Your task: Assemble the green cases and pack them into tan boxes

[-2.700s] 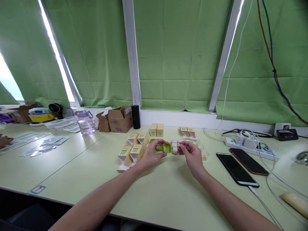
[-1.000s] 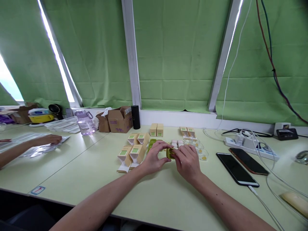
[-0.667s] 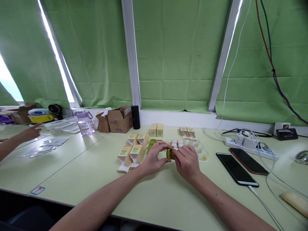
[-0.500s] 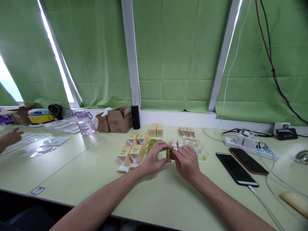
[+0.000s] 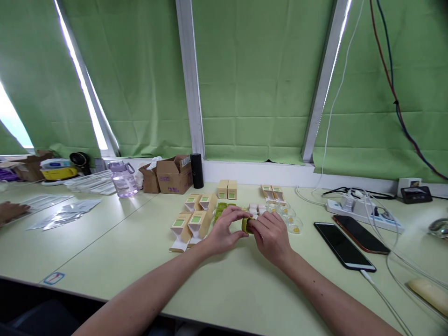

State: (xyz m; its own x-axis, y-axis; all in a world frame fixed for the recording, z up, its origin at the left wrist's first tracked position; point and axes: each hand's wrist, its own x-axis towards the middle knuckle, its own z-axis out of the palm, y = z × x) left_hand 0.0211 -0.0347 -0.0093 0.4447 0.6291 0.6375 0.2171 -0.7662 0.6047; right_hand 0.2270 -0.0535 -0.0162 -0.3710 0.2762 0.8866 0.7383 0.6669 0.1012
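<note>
My left hand [image 5: 224,231] pinches a small olive-green hollow container [image 5: 244,225] between thumb and fingers, tilted on its side above the table. My right hand [image 5: 273,235] is closed at the container's right side, with its fingertips at or inside the opening; whatever they hold there is hidden. Left of my hands stand several small cream cartons [image 5: 199,224] with green labels and open flaps. More green containers [image 5: 220,208] sit just behind my left hand. Small pale pink-white pieces [image 5: 253,208] and clear round plastic pieces with yellow centres [image 5: 294,226] lie behind my right hand.
Two closed cartons [image 5: 227,189] and two open ones [image 5: 273,193] stand farther back. Phones [image 5: 345,245], cables and a power strip [image 5: 364,214] lie right. Brown boxes [image 5: 175,175], a water bottle [image 5: 123,179] and plastic bags [image 5: 66,212] are left, near another person's hand [image 5: 12,211].
My hands stay in place, and the green container turns slightly between them. At the far left, the other person's hand has lowered onto the clear plastic sheets.
</note>
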